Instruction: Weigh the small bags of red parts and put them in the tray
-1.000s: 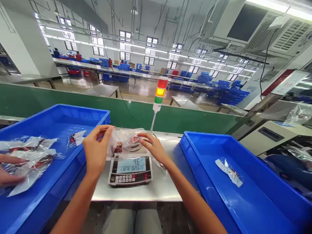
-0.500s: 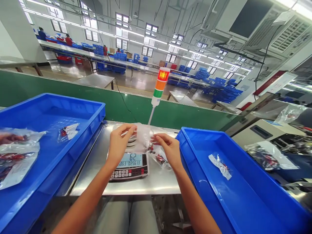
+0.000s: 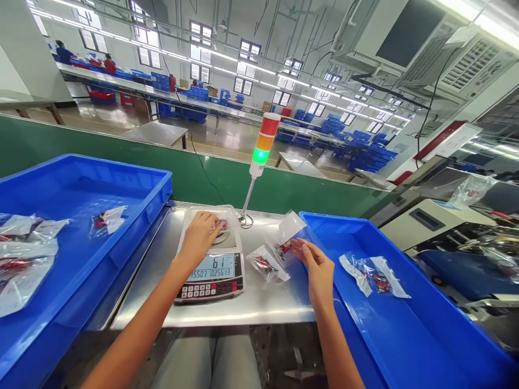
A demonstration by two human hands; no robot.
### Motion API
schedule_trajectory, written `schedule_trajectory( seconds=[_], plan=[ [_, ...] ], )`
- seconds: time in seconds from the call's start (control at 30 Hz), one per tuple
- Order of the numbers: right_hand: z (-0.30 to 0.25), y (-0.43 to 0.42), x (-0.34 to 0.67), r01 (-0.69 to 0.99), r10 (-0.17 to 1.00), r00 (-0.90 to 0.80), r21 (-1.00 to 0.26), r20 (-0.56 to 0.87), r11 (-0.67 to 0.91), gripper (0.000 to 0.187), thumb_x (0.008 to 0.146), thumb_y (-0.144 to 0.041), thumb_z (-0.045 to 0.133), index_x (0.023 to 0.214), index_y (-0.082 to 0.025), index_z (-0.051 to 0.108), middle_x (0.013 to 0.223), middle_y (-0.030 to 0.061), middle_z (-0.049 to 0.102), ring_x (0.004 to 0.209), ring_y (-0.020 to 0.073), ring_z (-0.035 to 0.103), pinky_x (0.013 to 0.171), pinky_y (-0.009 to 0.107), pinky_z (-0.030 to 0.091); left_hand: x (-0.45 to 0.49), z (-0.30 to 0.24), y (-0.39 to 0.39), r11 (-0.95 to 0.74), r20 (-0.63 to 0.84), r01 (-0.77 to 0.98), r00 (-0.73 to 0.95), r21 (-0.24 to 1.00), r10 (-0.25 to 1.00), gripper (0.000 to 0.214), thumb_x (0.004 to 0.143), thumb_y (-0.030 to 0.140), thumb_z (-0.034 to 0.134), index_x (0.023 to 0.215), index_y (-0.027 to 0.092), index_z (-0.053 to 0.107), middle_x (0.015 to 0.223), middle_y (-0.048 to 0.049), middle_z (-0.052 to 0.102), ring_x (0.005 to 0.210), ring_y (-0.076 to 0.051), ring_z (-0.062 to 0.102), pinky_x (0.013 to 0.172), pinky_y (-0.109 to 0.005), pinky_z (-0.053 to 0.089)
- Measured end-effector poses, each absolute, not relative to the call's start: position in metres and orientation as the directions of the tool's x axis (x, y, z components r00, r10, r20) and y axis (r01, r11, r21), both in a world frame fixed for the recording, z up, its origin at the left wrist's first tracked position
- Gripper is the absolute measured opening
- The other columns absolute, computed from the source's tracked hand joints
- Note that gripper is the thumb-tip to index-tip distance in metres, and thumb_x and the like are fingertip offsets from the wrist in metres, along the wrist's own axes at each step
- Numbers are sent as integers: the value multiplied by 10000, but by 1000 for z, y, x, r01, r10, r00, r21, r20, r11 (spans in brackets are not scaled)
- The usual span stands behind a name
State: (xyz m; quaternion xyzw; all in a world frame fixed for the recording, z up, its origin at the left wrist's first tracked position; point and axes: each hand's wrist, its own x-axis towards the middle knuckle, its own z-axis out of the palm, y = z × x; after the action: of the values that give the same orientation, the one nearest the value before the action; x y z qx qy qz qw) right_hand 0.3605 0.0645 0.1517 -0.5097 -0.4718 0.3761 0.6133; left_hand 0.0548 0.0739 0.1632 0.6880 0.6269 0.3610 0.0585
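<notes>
My left hand is over the pan of a digital scale, its fingers closed on a small clear bag with red pieces, partly hidden by the fingers. The scale's display reads 61. To the right, my right hand has its fingertips closed at the side of a clear plastic bag with a white label and red parts inside. That bag tilts up near the right bin's edge. Another bag of red parts lies on the metal table between the scale and my right hand.
A blue bin on the left contains several bagged parts. The right blue bin has two bags in it. Behind the scale stands a signal tower, lit green, before a green partition. A beige machine is at far right.
My hands have moved apart from the clear bag above the scale, left to the pan, right toward the bin. The tower went from red to green, the display from 62 to 61. The right bin gained a bag.
</notes>
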Motion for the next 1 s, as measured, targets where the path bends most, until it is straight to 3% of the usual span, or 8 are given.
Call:
schedule_trajectory(
  seconds=[0.2, 0.4, 0.53, 0.67, 0.77, 0.83, 0.9, 1.0],
  plan=[
    [177, 89, 315, -66, 940, 152, -946, 306, 318, 353, 809, -498, 723, 972, -186, 748, 1034, 98, 765, 997, 266, 720, 917, 452, 600, 57, 171, 101, -121, 425, 831, -148, 543, 893, 165, 859, 157, 549, 700, 201, 548, 891, -77, 660, 976, -255, 587, 837, -365, 486],
    [187, 141, 233, -27, 863, -143, -873, 485, 487, 283, 890, -438, 584, 953, -212, 742, 1029, 67, 766, 995, 235, 705, 920, 379, 566, -5, 222, 79, 101, 498, 771, -499, 629, 710, 140, 873, 281, 513, 864, 184, 614, 904, -59, 698, 840, -217, 644, 795, -341, 489],
    [177, 159, 206, 7, 797, -354, -851, 489, 525, 296, 881, -435, 573, 948, -222, 769, 1111, 74, 765, 1131, 265, 671, 1066, 428, 470, -56, 244, 40, 240, 558, 725, -663, 646, 500, 271, 891, 396, 452, 903, 183, 619, 939, -51, 688, 949, -253, 668, 899, -421, 475],
    [158, 147, 234, 12, 732, -516, -851, 445, 526, 292, 846, -381, 638, 1077, -261, 770, 1339, 52, 682, 1372, 268, 523, 1199, 455, 334, -88, 243, -4, 344, 622, 729, -684, 592, 380, 324, 900, 421, 394, 837, 180, 602, 1057, -116, 652, 1269, -430, 541, 836, -541, 421],
    [131, 131, 280, 100, 812, -430, -872, 396, 479, 320, 882, -343, 583, 1143, -262, 749, 1369, 53, 661, 1371, 260, 523, 1199, 470, 337, -88, 233, -28, 357, 643, 759, -651, 545, 403, 374, 948, 451, 361, 895, 188, 622, 1093, -113, 636, 1310, -460, 498, 803, -558, 399],
    [107, 119, 310, 260, 877, -335, -861, 345, 438, 330, 905, -359, 543, 1136, -244, 749, 1312, 75, 691, 1309, 273, 572, 1179, 494, 362, -74, 225, -33, 345, 640, 769, -639, 538, 427, 349, 948, 448, 379, 948, 214, 639, 1086, -103, 643, 1263, -426, 545, 880, -571, 425],
    [79, 105, 333, 460, 915, -278, -796, 293, 394, 339, 912, -398, 545, 1121, -232, 755, 1280, 97, 702, 1281, 303, 580, 1164, 529, 370, -52, 216, -29, 276, 634, 801, -591, 531, 498, 322, 936, 443, 402, 976, 232, 643, 1076, -97, 656, 1186, -385, 589, 958, -553, 442],
    [43, 82, 349, 666, 934, -264, -656, 240, 357, 382, 881, -422, 628, 1208, -252, 726, 1369, 98, 650, 1356, 345, 502, 1185, 582, 323, -16, 198, -17, 115, 619, 836, -482, 536, 620, 302, 927, 430, 416, 969, 226, 634, 1030, -95, 678, 1037, -335, 630, 945, -497, 474]
  ],
)
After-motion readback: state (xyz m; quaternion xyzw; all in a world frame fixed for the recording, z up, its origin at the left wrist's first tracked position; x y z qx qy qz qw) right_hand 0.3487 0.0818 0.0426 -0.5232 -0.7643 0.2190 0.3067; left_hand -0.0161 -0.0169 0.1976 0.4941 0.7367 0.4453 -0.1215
